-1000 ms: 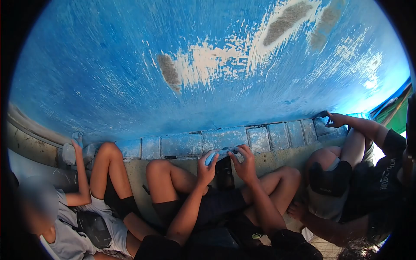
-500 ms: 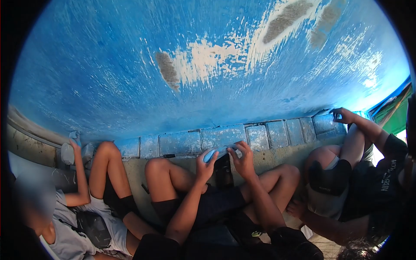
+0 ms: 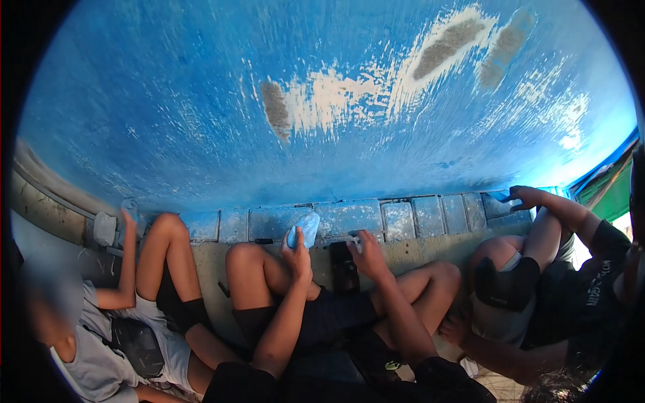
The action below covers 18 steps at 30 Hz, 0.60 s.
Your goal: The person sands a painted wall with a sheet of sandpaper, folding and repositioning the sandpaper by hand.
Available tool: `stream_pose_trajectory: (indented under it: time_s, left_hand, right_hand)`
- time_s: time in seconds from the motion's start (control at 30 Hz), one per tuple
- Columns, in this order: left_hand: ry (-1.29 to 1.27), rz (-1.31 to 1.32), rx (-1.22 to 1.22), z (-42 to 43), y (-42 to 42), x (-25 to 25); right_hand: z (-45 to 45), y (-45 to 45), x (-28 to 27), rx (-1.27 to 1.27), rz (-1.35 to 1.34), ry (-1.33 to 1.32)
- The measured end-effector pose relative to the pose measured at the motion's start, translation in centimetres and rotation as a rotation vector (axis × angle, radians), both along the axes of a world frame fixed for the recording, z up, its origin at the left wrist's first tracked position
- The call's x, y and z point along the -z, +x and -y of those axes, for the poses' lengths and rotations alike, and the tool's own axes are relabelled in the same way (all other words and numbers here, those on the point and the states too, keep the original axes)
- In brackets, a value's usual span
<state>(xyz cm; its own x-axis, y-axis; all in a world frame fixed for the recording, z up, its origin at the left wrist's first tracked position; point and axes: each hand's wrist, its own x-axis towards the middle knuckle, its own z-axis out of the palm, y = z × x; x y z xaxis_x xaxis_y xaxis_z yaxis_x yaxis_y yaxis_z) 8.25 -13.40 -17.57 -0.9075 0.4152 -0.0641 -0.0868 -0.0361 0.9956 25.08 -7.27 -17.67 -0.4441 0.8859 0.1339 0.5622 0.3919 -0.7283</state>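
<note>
My left hand (image 3: 296, 258) is closed around a folded, blue-dusted piece of sandpaper (image 3: 308, 225), raised in front of the bottom of the blue wall (image 3: 201, 121). To its right, apart from it, my right hand (image 3: 367, 255) has its fingers curled together. A small pale bit shows between those fingertips, too small to name. Just below and left of my right hand, a dark box-like object (image 3: 345, 272) stands on the ground between my legs. Patches of the wall's paint are worn to white and grey.
A row of blue-stained blocks (image 3: 349, 218) runs along the wall's foot. At left, a seated person's hand (image 3: 130, 216) touches the wall low down. Another person's hand (image 3: 527, 197) at right holds a blue piece near the wall. A small black object (image 3: 264, 241) lies by the blocks.
My hands have moved apart. The sandpaper, held between both before, is now in my left hand alone, raised and turned upright. My right hand has drawn away slightly downward.
</note>
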Motion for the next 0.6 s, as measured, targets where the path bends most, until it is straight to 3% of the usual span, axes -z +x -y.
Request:
stream_pose_trajectory:
  time_s: [0.17,0.37,0.6]
  left_hand:
    - [0.022,0.019,0.018,0.6,0.0,1.0]
    - [0.054,0.015,0.001,0.5,-0.1,0.3]
    - [0.034,0.127,-0.012,1.0,-0.1,-0.5]
  right_hand:
    - [2.3,-1.5,0.4,-0.137,0.271,0.129]
    - [1.5,0.1,-0.9,-0.145,0.562,-0.002]
    - [0.6,4.1,1.3,0.166,0.619,-0.124]
